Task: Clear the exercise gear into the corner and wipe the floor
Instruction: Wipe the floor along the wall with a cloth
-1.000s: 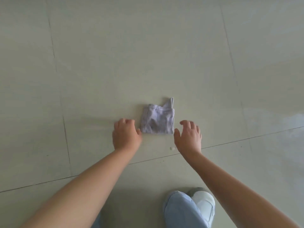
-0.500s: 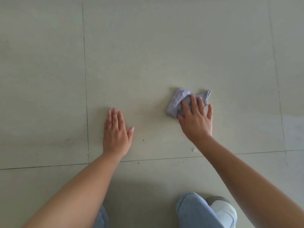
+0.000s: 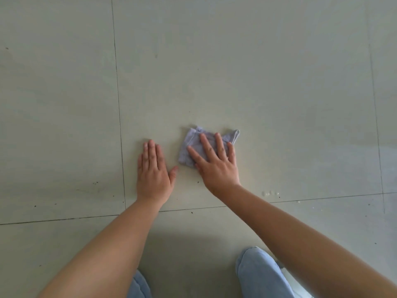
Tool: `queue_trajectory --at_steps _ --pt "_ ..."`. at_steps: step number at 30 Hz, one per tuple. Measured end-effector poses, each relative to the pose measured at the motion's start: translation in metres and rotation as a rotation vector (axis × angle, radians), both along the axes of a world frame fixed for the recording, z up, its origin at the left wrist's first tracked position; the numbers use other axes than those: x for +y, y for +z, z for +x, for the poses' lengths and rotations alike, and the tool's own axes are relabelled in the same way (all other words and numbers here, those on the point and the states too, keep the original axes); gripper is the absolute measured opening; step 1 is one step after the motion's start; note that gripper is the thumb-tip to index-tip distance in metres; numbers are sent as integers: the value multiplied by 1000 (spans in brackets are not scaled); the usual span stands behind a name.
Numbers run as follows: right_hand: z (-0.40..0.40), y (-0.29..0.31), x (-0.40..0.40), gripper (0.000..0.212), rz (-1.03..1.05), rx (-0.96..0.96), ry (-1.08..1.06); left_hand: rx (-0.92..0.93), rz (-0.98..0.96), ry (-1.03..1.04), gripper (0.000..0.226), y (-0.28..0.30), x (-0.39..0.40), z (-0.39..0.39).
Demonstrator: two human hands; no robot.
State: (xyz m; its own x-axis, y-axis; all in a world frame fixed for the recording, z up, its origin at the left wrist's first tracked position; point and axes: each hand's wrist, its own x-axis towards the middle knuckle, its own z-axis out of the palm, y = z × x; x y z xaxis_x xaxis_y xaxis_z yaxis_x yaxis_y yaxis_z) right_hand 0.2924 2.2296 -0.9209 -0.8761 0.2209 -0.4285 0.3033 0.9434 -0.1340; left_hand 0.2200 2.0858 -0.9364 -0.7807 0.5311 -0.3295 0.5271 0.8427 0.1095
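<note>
Pale tiled floor (image 3: 257, 72) fills the view, crossed by thin dark grout lines. Near the middle, the four straight, spread fingers (image 3: 207, 147) of the right hand (image 3: 217, 166) press flat on one small crumpled lilac cloth (image 3: 193, 143), which lies on the floor; the fingers are released, not curled round it. Part of the cloth shows beyond the fingertips and to the left of the hand. Just beside it, the left hand (image 3: 153, 173) rests palm down on the bare tile, fingers straight and together, thumb out toward the cloth without touching it, holding nothing. Two bare forearms run back to the lower edge. Between them, two knees in light blue jeans (image 3: 262, 274) show. A few small water drops (image 3: 270, 193) sit on the tile to the right of the right wrist, near a grout line.
</note>
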Motion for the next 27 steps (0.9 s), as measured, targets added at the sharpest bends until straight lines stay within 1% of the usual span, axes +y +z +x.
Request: queue_trajectory --at_steps 2,3,4,5,7,8,9,10,12,14,16,18,20,22,23,25,27 --pt "22 2 14 61 18 -35 -14 -4 14 -4 62 3 1 0" --pt "35 4 26 56 21 -19 -69 -18 24 -3 63 4 1 0" --pt "45 8 42 51 19 -18 -176 -37 22 -1 68 5 1 0" --pt "53 12 60 48 13 -65 -322 -47 12 1 70 4 0 -1" --pt "51 21 89 48 6 -104 -596 -72 -12 4 67 2 -1 -2" --pt "43 21 94 49 8 -98 -654 -87 -17 9 67 2 0 -2" --pt "30 20 92 50 2 -102 -654 -99 -14 12 68 2 0 -2" --pt "12 17 83 51 -15 -103 -605 -107 -12 21 69 3 0 -1" --pt "-21 12 56 52 -79 -59 -439 -95 -8 39 71 2 -2 0" --pt "-35 8 27 52 -124 -17 -264 -95 -7 52 71 3 -1 1" --pt "-23 5 8 57 -119 -28 -113 -85 -2 74 66 6 0 1" --pt "17 4 -2 62 -60 -14 -58 -84 2 88 68 8 0 1" --pt "66 8 0 57 -11 -19 -129 -71 10 87 68 10 2 1" --pt "114 10 13 46 21 -116 -234 -83 -9 96 68 12 3 3" --pt "130 12 24 45 10 -140 -309 -89 -18 98 68 14 5 5" --pt "138 18 48 50 -38 -117 -522 -90 -10 98 68 17 12 11" --pt "123 15 73 47 -54 -83 -739 -124 11 96 68 23 26 21"
